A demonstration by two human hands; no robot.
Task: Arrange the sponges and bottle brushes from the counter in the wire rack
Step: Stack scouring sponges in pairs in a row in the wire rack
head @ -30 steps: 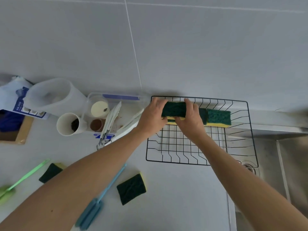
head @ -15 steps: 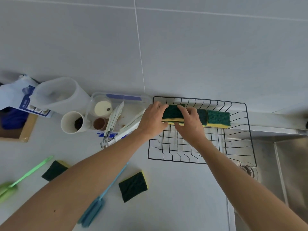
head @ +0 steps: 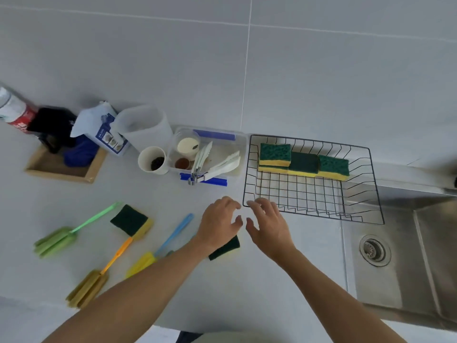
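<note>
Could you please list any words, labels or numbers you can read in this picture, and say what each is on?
None can be read.
Blue and white packet: printed panels and small pictures, too blurred to read.
Red and white can: label too blurred and cut off by the picture's edge.
Sponges, brushes and wire rack: no visible text.

Black wire rack, green-topped yellow sponges – one darker, pale grey desk, bottle brushes – green, orange-handled olive, blue-handled yellow.

paper cup – clear tub – steel sink.
</note>
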